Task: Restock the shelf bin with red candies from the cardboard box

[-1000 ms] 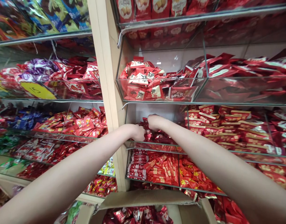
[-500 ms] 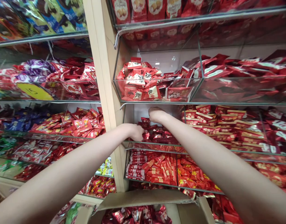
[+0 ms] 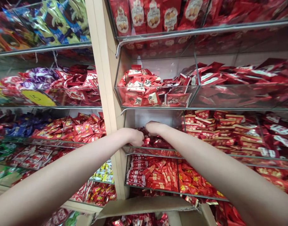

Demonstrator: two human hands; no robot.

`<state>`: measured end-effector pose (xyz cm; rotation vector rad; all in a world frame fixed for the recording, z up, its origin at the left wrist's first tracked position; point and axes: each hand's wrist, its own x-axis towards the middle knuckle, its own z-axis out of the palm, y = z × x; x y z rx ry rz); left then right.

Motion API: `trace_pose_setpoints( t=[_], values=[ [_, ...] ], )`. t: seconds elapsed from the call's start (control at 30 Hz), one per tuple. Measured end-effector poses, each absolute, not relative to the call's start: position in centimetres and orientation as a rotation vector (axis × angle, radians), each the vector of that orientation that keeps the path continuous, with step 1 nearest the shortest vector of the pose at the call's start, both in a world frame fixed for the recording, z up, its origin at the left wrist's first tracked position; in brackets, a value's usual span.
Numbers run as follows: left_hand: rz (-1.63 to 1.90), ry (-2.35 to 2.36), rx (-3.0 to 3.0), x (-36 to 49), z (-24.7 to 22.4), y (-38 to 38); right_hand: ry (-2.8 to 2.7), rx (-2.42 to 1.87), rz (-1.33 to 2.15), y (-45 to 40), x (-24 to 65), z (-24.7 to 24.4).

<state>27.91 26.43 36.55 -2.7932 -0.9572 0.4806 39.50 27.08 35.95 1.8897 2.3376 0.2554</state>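
Observation:
Both my hands reach into one glass compartment that holds dark red wrapped candies (image 3: 159,142). My left hand (image 3: 135,137) is at the compartment's left side, its fingers curled in and closed beside the candies. My right hand (image 3: 153,128) hovers just behind and to the right of it, bent down over the pile with its fingers closed. What either hand holds, if anything, is hidden. Below my arms stands an open cardboard box (image 3: 144,205) with more dark red wrapped candies (image 3: 144,219) inside.
A glass shelf (image 3: 158,109) with red packets runs above my hands. A wooden upright (image 3: 105,94) divides the shelving on the left. Gold-edged red packets (image 3: 212,125) fill the compartment to the right, and red sticks (image 3: 160,172) lie below. A yellow price tag (image 3: 38,98) hangs at left.
My right hand has moved down and slightly left, closer to my left hand and the candies. The view has tilted up a little, so the shelves sit lower.

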Motion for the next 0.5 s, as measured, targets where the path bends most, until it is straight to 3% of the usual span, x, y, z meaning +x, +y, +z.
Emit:
trace_pose_setpoints(
  t=[0.5],
  values=[
    [0.599,-0.855,-2.756,27.5,36.2,27.4,2.433,1.945,0.29,25.5,40.3,35.5]
  ],
)
